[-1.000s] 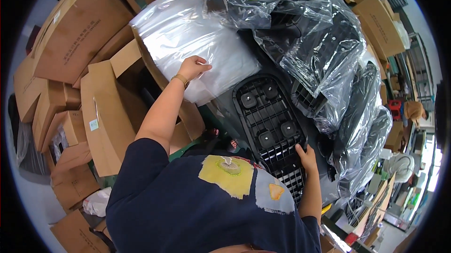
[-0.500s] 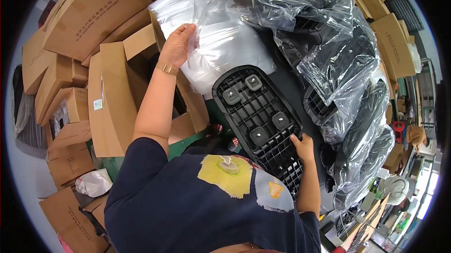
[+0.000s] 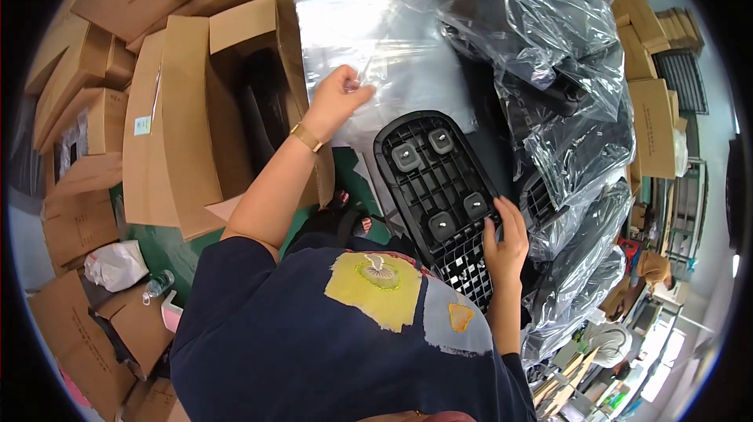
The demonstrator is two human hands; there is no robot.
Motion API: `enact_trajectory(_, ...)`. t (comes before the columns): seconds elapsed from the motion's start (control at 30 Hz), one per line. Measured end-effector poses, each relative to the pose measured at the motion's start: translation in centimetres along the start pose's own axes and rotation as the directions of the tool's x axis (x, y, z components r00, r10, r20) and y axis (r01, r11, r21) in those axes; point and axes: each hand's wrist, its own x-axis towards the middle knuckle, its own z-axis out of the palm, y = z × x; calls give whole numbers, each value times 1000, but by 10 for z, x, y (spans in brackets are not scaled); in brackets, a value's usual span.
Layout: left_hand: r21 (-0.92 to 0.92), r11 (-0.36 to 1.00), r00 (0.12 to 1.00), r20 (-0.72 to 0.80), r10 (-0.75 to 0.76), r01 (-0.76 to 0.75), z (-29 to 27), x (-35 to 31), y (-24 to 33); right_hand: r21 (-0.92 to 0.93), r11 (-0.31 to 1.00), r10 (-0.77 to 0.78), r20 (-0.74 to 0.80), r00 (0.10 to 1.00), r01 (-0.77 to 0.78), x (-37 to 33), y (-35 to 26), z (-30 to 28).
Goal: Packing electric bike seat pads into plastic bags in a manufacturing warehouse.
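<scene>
A pile of clear plastic bags (image 3: pixel 400 38) lies flat beyond the middle. My left hand (image 3: pixel 339 100) is closed over its near left part, thumb and fingers pinching a raised fold of the top bag. Nearer me is a long black plastic panel (image 3: pixel 455 179) with a rounded far end, its ribbed underside up, showing several square pads with bolts. My right hand (image 3: pixel 508 241) rests at the panel's right edge, fingers stretched and apart, thumb over the ribs.
An open cardboard box (image 3: pixel 188 124) with a dark thing inside stands left of the bags. Black parts wrapped in clear plastic (image 3: pixel 576 116) are heaped along the right. Farther left sit more cartons (image 3: pixel 82 147), a white bag (image 3: pixel 116 263) and a plastic bottle (image 3: pixel 158 285).
My left hand has come nearer and to the right over the bags, lifting a fold. My right fingers have loosened and straightened at the panel's edge. The whole view has shifted.
</scene>
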Motion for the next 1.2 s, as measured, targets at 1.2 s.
enact_trajectory(1.2, 591, 790, 979, 193, 60, -165, 18, -69, -76, -49, 983, 178, 485, 856, -177, 186, 33, 130)
